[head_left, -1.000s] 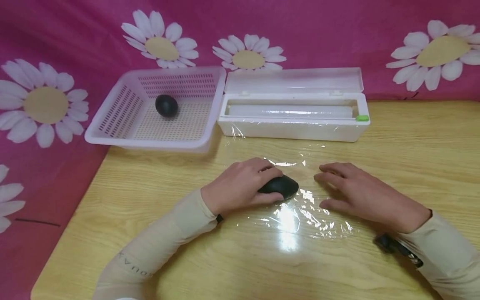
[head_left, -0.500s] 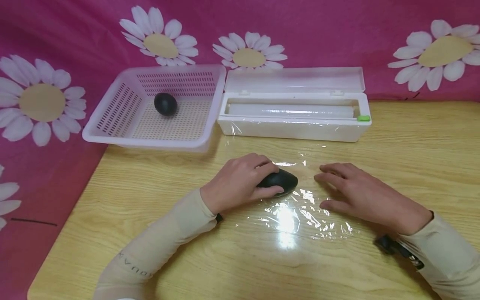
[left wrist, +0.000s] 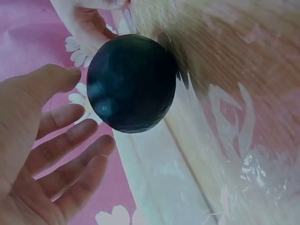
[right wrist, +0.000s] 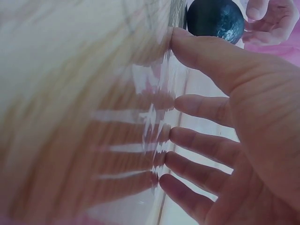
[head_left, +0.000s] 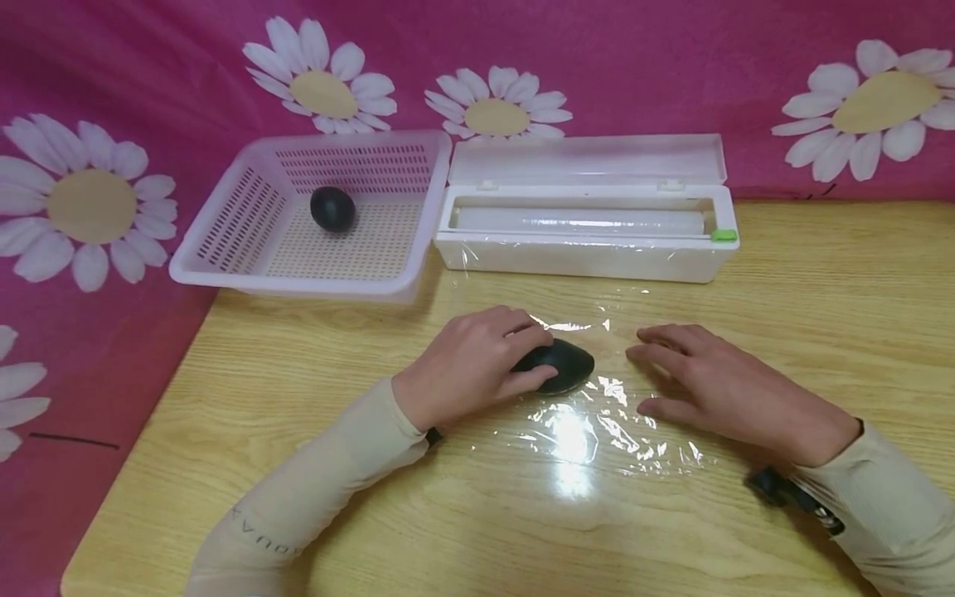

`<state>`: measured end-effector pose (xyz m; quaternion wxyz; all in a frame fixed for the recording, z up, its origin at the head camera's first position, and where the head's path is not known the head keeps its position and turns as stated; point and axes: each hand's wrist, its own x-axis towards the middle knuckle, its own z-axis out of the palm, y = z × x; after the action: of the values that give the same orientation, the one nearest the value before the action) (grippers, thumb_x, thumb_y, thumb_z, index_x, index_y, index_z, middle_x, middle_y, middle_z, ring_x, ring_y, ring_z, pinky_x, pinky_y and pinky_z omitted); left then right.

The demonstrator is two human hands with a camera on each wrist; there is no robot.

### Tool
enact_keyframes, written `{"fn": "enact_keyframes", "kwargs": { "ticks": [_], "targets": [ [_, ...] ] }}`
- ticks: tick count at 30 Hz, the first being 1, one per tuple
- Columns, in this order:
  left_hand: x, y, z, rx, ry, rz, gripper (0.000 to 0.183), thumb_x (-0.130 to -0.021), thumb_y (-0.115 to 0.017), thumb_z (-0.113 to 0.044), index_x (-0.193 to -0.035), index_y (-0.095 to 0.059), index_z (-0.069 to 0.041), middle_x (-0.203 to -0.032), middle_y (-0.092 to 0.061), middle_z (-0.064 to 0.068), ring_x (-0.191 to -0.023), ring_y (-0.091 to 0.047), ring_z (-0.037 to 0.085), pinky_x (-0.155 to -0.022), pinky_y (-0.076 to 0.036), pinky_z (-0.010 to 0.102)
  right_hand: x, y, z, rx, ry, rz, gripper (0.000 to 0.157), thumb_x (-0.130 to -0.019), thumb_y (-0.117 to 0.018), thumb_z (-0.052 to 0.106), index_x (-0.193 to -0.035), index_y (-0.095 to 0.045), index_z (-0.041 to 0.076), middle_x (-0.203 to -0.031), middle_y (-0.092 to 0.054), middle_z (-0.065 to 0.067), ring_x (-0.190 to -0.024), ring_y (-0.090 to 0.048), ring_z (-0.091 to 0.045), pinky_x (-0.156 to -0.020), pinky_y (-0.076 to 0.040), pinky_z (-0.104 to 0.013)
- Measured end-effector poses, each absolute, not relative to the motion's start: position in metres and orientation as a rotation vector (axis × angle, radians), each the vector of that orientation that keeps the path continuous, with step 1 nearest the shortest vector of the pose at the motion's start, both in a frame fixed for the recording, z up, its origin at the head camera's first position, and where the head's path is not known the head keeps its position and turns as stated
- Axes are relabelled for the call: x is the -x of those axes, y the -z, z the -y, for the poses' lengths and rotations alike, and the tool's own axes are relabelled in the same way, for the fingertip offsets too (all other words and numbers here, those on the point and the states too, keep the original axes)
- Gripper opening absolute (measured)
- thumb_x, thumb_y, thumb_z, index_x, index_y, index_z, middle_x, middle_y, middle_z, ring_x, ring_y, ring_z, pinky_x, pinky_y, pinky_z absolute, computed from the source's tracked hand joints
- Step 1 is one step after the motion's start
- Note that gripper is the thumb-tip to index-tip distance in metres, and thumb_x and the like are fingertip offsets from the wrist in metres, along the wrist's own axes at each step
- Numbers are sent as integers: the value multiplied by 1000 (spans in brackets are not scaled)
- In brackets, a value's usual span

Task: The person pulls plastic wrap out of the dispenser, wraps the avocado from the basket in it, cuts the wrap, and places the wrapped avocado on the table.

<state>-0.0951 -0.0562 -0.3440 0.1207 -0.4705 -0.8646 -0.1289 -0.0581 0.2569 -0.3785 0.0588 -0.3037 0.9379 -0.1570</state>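
Observation:
A dark green-black avocado lies on a sheet of clear cling film spread over the table, its pointed end towards the right. Just left of it is my left hand, overlapping its blunt end in the head view. The left wrist view shows a small gap between the loosely spread fingers and the avocado. My right hand is to the right of the avocado, fingers spread and fingertips down on the film, as the right wrist view shows. Nothing is in its grasp.
A white cling film dispenser with its lid up and a green slider stands behind the film. Left of it, a pale pink basket holds a second dark avocado. A pink flowered cloth hangs behind the wooden table.
My left hand has drawn back slightly to the left, and its thumb has slid off along the avocado, which shows more of its side. The right hand has stayed in place.

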Motion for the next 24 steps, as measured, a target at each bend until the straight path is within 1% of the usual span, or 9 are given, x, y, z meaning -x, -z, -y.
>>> {"fn": "enact_keyframes", "kwargs": {
  "ticks": [7, 11, 13, 18, 20, 24],
  "targets": [
    [93, 346, 62, 1350, 404, 2462, 20, -95, -72, -32, -101, -77, -14, -96, -75, -3, -88, -72, 12, -78, -60, 27, 58, 377, -257, 872, 476, -2827, 63, -92, -76, 47, -142, -61, 12, -151, -55, -18, -138, -52, -40, -110, -47, -62],
    [92, 350, 71, 1353, 454, 2464, 18, -95, -72, -30, -101, -77, -14, -96, -75, -4, -87, -72, 10, -77, -60, 25, 58, 378, -256, 861, 475, -2815, 63, -93, -75, 48, -143, -61, 13, -155, -50, -18, -140, -50, -41, -110, -46, -63],
    [92, 353, 77, 1384, 484, 2476, 17, -95, -73, -30, -102, -77, -15, -98, -75, -4, -85, -70, 8, -76, -59, 24, 59, 378, -255, 859, 476, -2810, 63, -92, -75, 48, -143, -61, 14, -156, -49, -18, -140, -49, -40, -111, -46, -63],
    [93, 355, 90, 1383, 593, 2463, 20, -95, -73, -29, -108, -75, -14, -107, -69, 3, -88, -66, 11, -78, -58, 25, 59, 379, -253, 883, 468, -2832, 64, -90, -78, 47, -142, -62, 13, -153, -51, -19, -140, -49, -39, -110, -47, -62],
    [95, 353, 94, 1356, 626, 2450, 19, -95, -74, -27, -107, -74, -13, -106, -67, 4, -89, -65, 13, -79, -58, 26, 58, 379, -253, 893, 459, -2846, 65, -90, -78, 47, -142, -62, 12, -152, -52, -19, -139, -49, -39, -110, -47, -62],
    [98, 351, 99, 1411, 634, 2461, 14, -93, -75, -27, -97, -75, -14, -95, -67, -2, -85, -62, 11, -78, -56, 23, 56, 378, -254, 884, 429, -2857, 65, -91, -77, 47, -143, -61, 12, -152, -52, -18, -139, -50, -39, -108, -48, -62]
  ]
}}
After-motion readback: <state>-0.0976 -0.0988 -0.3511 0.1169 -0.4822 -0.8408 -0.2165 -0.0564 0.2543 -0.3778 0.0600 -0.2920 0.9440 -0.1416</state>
